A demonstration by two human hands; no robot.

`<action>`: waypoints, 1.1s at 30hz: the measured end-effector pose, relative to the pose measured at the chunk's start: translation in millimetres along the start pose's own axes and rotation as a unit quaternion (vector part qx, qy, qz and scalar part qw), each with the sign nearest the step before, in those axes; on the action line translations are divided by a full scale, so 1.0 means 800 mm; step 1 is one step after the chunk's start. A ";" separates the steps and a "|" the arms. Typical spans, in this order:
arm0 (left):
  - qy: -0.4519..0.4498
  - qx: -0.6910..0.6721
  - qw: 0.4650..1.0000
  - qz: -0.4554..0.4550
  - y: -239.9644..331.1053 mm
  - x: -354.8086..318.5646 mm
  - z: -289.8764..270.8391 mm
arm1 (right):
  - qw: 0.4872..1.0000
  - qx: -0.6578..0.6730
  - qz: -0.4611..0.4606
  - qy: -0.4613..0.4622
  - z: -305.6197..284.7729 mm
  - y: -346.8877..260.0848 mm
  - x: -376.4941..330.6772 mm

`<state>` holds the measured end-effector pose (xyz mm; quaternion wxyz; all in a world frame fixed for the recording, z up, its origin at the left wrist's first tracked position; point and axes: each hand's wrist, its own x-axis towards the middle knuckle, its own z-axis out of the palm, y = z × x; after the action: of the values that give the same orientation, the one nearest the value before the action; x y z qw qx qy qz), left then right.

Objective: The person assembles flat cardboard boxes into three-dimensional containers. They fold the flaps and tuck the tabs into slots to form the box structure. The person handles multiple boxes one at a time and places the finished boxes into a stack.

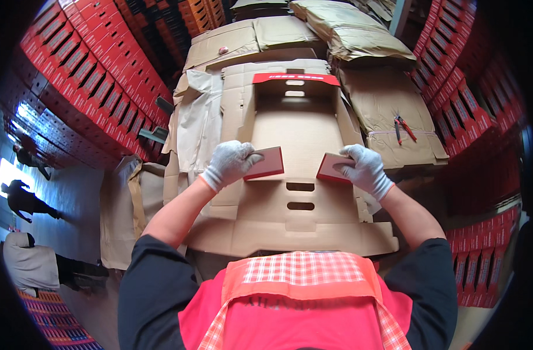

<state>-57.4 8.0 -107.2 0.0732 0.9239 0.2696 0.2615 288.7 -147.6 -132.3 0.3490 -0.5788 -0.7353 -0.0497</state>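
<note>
I see both gloved hands working on a flat die-cut cardboard box blank (289,175) lying unfolded on a stack of similar brown sheets in front of me. My left hand (230,163) curls its fingers (249,158) around a red-faced side flap (266,163), pinching it and folding it up from the blank. My right hand (364,168) does the same with the matching red flap (331,168) on the other side, fingers pressed together over its edge. Two slots (300,196) sit between and just below the hands. A red strip (295,77) marks the blank's far edge. Red-handled pliers (403,127) lie on cardboard to my right, well apart. Stacked red boxes (97,81) line both sides.
</note>
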 end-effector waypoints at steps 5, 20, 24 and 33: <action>-0.425 -0.252 0.869 0.024 0.068 -0.058 -0.048 | 0.900 0.030 0.062 -0.431 -0.054 -0.051 -0.016; 0.062 -0.588 0.687 -0.423 -0.035 -0.123 0.102 | 0.824 0.411 0.389 0.007 0.098 0.025 -0.076; 0.213 -0.724 0.531 -0.385 -0.006 -0.113 0.122 | 0.590 0.613 0.517 0.095 0.081 0.043 -0.043; -0.018 -0.905 0.161 -0.392 0.118 -0.108 0.201 | 0.987 0.113 -0.040 -0.106 -0.133 -0.131 0.179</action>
<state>8.1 -116.8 -256.4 0.9558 -0.0182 0.1680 0.2407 232.0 -115.6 63.8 0.3299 -0.5075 -0.7918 0.0811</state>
